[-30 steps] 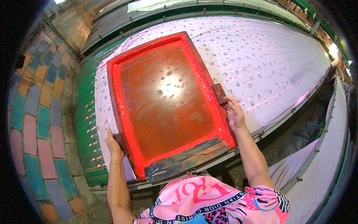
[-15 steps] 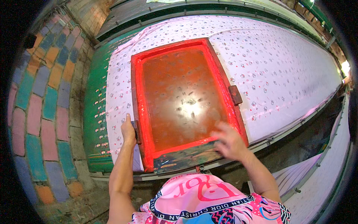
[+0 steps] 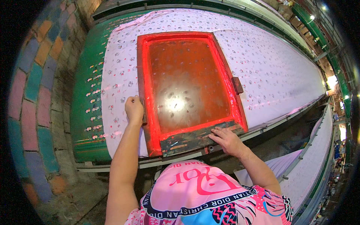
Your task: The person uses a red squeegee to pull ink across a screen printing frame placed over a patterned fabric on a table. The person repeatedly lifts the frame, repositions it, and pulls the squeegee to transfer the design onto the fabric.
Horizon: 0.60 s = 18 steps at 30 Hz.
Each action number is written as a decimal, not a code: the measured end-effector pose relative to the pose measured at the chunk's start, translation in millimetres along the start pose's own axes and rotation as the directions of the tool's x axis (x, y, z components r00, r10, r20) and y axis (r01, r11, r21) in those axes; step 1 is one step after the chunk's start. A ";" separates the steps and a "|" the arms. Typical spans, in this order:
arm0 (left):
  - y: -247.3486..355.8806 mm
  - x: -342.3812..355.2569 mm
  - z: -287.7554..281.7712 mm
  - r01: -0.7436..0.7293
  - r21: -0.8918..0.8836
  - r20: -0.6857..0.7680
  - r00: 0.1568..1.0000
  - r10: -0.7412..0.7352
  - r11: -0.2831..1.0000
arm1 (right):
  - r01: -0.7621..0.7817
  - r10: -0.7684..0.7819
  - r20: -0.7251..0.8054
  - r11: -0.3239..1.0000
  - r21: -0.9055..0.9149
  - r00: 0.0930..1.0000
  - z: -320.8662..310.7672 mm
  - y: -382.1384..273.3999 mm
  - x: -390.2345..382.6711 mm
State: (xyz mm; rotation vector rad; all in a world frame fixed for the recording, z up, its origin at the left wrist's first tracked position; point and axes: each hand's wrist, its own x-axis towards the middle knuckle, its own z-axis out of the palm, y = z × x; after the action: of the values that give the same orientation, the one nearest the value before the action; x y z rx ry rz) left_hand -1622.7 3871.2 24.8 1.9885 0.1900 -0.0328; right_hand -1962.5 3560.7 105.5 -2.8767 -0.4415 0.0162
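A large screen-printing frame point(image 3: 229, 90) with red-coated inner edges and a brown, shiny mesh lies on white printed fabric point(image 3: 122, 67). My left hand point(image 3: 134, 109) is closed around the wooden handle on the frame's left side; most of that handle is hidden under the fingers. At the near right, my right hand point(image 3: 226, 140) rests on the frame's dark, paint-stained near rail point(image 3: 187, 138). Its fingers lie flat over the rail's top. A second wooden handle point(image 3: 237, 85) sticks out from the right side, with no hand on it.
Beneath the fabric is a long green printing table point(image 3: 87, 108) with a metal rail point(image 3: 93, 168) along its near edge. A brick wall point(image 3: 35, 116) painted in several colours stands at the left. Another fabric-covered table point(image 3: 313, 150) lies to the lower right.
My right hand has come down from a blurred position above the frame's near right corner onto the near rail. My left hand has closed more fully on the handle. The view has shifted.
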 end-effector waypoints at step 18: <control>0.7 0.8 -4.3 -0.035 0.159 -0.010 0.999 0.037 0.987 | -0.181 0.178 0.172 0.983 0.002 0.969 -23.6 -32.6 83.2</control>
State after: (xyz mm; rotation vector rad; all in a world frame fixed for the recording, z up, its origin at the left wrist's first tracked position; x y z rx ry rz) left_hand -1622.1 3874.9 27.1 2.1512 0.1644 -0.0122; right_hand -1891.7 3610.4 137.9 -2.8990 -0.2075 0.2988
